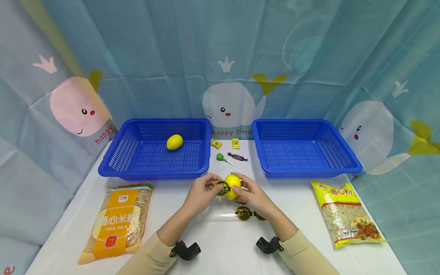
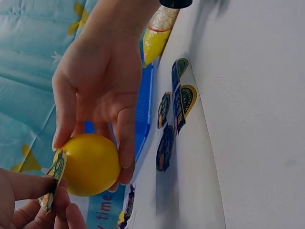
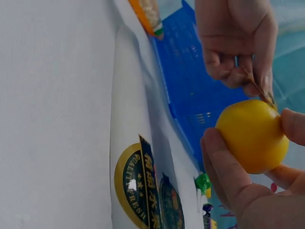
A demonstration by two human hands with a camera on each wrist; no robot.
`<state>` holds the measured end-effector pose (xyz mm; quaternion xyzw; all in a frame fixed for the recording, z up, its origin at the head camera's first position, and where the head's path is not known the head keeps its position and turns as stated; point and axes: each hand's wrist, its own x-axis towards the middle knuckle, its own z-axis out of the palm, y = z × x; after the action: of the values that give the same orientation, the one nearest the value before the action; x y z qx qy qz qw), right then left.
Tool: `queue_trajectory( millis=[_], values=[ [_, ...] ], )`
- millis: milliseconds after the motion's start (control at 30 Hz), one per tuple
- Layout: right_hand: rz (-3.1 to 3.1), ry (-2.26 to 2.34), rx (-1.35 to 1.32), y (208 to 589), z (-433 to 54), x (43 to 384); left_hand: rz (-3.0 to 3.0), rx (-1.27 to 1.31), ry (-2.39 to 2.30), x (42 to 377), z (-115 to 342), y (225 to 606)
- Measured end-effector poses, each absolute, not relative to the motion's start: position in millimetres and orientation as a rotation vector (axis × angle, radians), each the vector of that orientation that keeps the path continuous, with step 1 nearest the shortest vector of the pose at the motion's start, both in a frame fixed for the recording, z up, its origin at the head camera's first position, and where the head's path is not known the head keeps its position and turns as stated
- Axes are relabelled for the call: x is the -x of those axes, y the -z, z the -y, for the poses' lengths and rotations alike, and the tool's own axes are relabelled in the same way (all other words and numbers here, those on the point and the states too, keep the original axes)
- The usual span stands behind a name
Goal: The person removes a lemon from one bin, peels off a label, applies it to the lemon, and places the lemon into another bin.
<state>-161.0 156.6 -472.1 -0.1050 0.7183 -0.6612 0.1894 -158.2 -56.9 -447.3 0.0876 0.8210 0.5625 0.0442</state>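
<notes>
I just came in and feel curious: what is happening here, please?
A person's right hand holds a yellow, lemon-shaped fruit, while the left hand pinches a round black-and-gold sticker at its side. More such stickers lie on a glossy pale strip on the white table. Another such fruit lies in the left blue plastic basket.

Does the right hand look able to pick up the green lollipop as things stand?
Probably not without releasing the lemon that the right hand grips; otherwise, the tabletop toward the green lollipop looks free.
</notes>
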Motion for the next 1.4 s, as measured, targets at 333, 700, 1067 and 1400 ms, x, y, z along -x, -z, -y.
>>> queue_trajectory(
  millis=[333, 700, 1067, 1400],
  values=[
    [-2.011, 1.865, 0.324, 471.8, -157.6, 159.5, -2.521, -0.297, -1.741, 158.3, 55.5, 444.7],
    [-2.058, 1.83, 0.317, 465.6, -154.0, 155.1, -2.509, -0.301, -1.758, 155.1, 51.8, 441.5],
    [-2.118, 1.842, 0.249, 465.8, -157.2, 154.6, -2.488, -0.373, -1.777, 152.8, 52.7, 442.2],
    [-2.214, 1.849, 0.269, 460.7, -163.8, 153.5, -2.788, -0.863, -1.46, 152.3, 56.6, 457.2]
  ],
)
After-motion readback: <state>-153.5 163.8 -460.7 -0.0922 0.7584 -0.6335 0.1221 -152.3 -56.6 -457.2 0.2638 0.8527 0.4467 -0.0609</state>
